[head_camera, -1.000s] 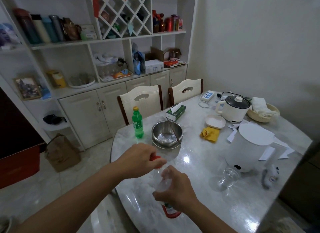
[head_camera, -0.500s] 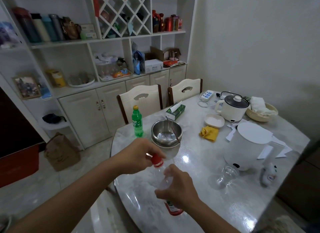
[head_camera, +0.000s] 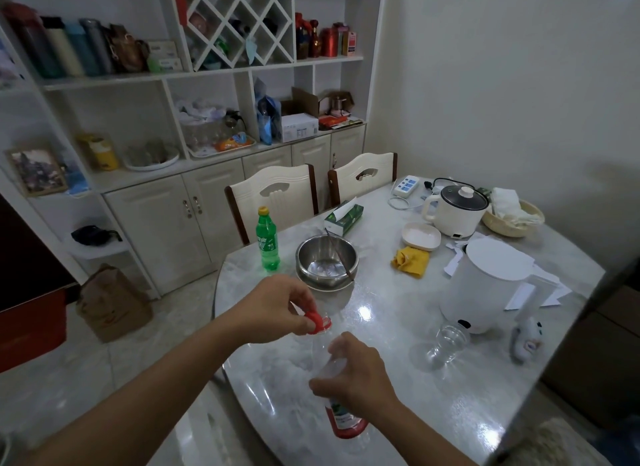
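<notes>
A clear plastic bottle (head_camera: 323, 353) with a red label stands near the front of the marble table (head_camera: 398, 327). My right hand (head_camera: 356, 373) grips its body. My left hand (head_camera: 280, 309) pinches the red cap (head_camera: 313, 323), which sits tilted just beside the bottle's neck, off to the left of it.
Behind the hands stand a steel bowl (head_camera: 325, 263) with a utensil in it and a green soda bottle (head_camera: 267, 238). To the right are a white kettle (head_camera: 485, 285), a small glass jar (head_camera: 446, 342), a yellow cloth (head_camera: 410, 261), a white cooker (head_camera: 453, 209) and scattered papers. Two chairs (head_camera: 273, 202) stand behind the table.
My left hand, first closed over the bottle's top, has turned and drawn the red cap up and to the left, off the neck. My right hand keeps its hold on the bottle.
</notes>
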Available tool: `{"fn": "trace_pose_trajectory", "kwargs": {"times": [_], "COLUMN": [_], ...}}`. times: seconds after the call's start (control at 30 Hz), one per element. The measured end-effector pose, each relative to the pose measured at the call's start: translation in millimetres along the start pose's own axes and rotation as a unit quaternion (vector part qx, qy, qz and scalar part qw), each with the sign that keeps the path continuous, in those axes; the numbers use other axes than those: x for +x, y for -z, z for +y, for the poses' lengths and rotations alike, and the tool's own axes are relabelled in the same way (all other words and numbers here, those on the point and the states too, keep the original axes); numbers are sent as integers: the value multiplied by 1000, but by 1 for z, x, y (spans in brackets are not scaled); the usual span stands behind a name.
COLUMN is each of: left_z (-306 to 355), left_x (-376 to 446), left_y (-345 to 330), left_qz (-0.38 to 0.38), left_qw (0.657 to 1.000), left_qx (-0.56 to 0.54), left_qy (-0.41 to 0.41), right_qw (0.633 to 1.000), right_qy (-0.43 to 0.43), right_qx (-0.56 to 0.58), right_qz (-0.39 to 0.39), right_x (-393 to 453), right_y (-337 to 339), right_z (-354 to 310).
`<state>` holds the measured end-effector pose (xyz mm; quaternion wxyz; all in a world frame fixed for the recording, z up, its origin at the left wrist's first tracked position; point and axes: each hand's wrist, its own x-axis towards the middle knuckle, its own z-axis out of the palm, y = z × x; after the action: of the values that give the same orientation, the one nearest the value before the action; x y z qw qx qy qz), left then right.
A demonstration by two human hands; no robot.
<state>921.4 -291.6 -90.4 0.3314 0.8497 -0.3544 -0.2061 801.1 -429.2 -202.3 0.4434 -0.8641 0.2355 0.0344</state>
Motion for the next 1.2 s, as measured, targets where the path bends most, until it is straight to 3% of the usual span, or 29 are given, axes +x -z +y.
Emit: {"fn": "trace_pose_trajectory", "kwargs": {"times": [0.13, 0.3, 0.4, 0.57, 0.7, 0.93, 1.03, 1.13, 1.2], "left_z": [-19, -80, -123, -157, -171, -175, -177, -174, -168], "left_x": [0, 7, 5, 0, -3, 2, -1, -1, -1], "left_y": [-6, -63, -120, -178, -206, -206, -207, -204, -202], "left_qz": [49, 111, 104, 28, 13, -75, -31, -41, 6], "left_qw": [998, 986, 972, 965, 971, 947, 952, 953, 956], "left_qx": [-48, 120, 196, 225, 204, 307, 304, 300, 293], "left_qy": [-7, 28, 77, 134, 128, 59, 17, 23, 10], "right_qw": [1000, 1000, 1000, 1000, 1000, 1000, 1000, 999, 999], "right_qy": [-13, -7, -9, -5, -6, -18, -21, -18, -16], "right_qx": [2, -7, -2, 0, -3, 5, 15, 29, 40], "right_qz": [20, 10, -8, -3, 0, -11, -2, -3, -6], "right_x": [2, -1, -7, -10, -10, -8, -8, -11, -12], "right_y": [6, 8, 7, 10, 5, -2, -1, 2, 5], "right_z": [3, 15, 20, 25, 30, 35, 37, 36, 35]}}
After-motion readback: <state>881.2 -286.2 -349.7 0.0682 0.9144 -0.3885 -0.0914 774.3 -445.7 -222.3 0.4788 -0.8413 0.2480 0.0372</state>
